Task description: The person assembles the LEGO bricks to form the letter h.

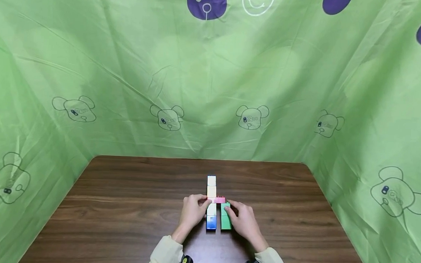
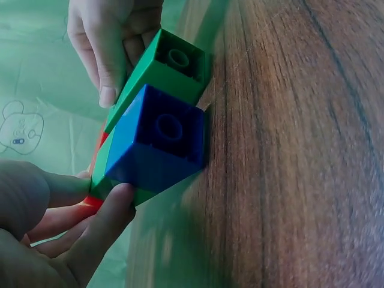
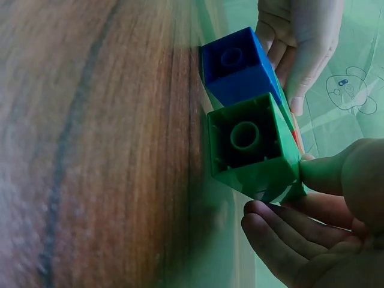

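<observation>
Toy building bricks lie on the table as a joined row pointing away from me. A blue brick [image 1: 211, 222] forms the near end, with pale bricks [image 1: 211, 191] farther along. A red brick [image 1: 220, 200] crosses the row and sticks out to the right. Below that overhang lie green bricks [image 1: 226, 222], parallel to the blue end with a narrow gap between. My left hand [image 1: 191, 213] pinches the row near the red brick. My right hand [image 1: 245, 221] holds the green bricks between thumb and fingers. Both wrist views show the hollow undersides of the blue brick [image 2: 159, 135] and green brick [image 3: 255, 141].
The brown wood-grain table [image 1: 131, 206] extends around the bricks on all sides. Green cloth [image 1: 205, 77] with printed bear heads hangs behind the table and along both sides.
</observation>
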Demonstrator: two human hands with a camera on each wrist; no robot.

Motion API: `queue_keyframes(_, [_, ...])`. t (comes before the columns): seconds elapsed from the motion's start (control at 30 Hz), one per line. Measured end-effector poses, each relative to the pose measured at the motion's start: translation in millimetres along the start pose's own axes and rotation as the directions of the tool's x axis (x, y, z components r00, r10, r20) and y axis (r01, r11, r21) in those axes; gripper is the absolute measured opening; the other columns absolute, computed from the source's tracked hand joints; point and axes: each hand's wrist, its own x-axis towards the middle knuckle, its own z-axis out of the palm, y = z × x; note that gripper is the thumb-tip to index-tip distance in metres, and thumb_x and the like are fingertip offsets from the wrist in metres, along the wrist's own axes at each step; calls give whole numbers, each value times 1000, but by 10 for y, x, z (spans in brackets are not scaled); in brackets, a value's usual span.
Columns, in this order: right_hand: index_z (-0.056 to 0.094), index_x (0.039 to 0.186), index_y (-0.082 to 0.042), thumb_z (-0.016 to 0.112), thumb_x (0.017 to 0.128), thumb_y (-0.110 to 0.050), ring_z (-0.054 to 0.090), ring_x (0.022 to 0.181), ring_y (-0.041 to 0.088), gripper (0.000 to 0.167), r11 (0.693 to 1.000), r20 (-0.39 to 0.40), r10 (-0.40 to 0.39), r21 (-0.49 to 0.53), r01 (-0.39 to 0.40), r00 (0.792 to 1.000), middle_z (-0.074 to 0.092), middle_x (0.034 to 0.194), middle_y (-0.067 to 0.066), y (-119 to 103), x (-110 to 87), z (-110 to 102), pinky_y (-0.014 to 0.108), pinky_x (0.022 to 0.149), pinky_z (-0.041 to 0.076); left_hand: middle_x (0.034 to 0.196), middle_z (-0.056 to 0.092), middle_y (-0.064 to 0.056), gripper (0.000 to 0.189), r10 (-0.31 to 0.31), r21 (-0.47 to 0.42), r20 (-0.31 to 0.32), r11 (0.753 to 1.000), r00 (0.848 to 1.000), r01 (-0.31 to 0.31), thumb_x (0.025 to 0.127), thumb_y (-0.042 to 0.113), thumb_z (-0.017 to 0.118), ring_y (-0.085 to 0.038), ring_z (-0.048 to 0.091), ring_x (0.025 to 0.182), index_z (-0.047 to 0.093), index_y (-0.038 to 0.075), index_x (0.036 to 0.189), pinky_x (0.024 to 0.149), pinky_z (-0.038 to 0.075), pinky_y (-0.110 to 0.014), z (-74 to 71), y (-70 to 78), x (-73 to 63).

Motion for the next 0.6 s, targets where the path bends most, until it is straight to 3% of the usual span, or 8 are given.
queue_keyframes(0.13, [74,119,-2,70,96,-22,71,109,33,31,1000,15,20,-14,-20,1000,75,114,16,-1,16,18,51,91,56,77,76,-10,17,10,28,1,1000,1000,-10,88,11,78,1,59,52,77,-4,95,56,51,-20,30,-43,27])
queue_keyframes(0.33, [72,119,0,69,97,-21,69,111,34,31,999,43,26,-25,-25,999,73,116,18,-12,31,69,51,92,55,80,77,-11,13,-1,53,7,999,1000,1,88,9,78,-5,67,65,76,-3,92,60,54,-22,66,-118,34])
queue_keyframes(0.6, [72,120,0,69,98,-22,69,111,35,31,999,61,31,-32,-29,998,73,116,18,-2,26,110,51,91,56,80,76,-13,12,-11,74,7,997,1000,10,88,10,78,-14,73,70,76,-2,90,60,57,-25,98,-160,28])
